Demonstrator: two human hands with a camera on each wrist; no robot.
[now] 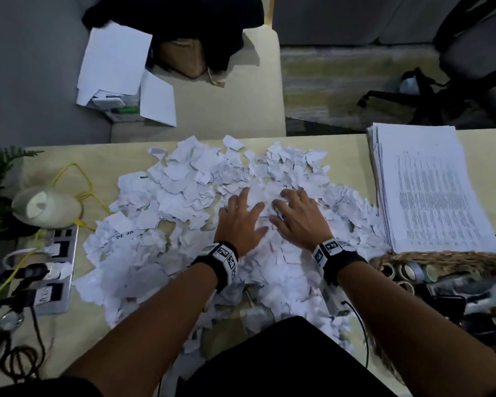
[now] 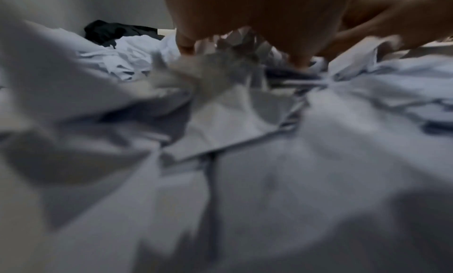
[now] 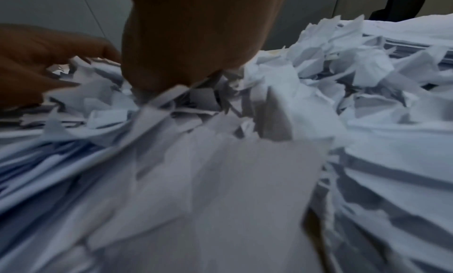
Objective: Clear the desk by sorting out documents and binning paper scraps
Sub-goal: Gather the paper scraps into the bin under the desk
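Head view: a broad heap of torn paper scraps (image 1: 201,202) covers the middle of the desk (image 1: 341,141). Both hands lie palm-down on the heap's crown, side by side and nearly touching at the thumbs. The left hand (image 1: 241,222) sits a little nearer the body; the right hand (image 1: 298,219) reaches slightly further toward the far edge. Each grip is spread, fingers only slightly bent, pressing on paper rather than closed round any of it.

The scraps lie directly under and all around both hands, with the wider part of the heap spreading to the left and toward the far edge; the heap has no clear long axis. The left hand is therefore nearer the larger remaining mass. In the wrist views, the fingers (image 3: 157,79) dig into loose pieces; detail is blurred.

A squared stack of printed documents (image 1: 430,190) rests on the desk to the right of the heap, just beside the right hand's side, some scraps touching its edge. No bin can be identified in any view.

Judgement: gathering inward from both sides would suit the next move.
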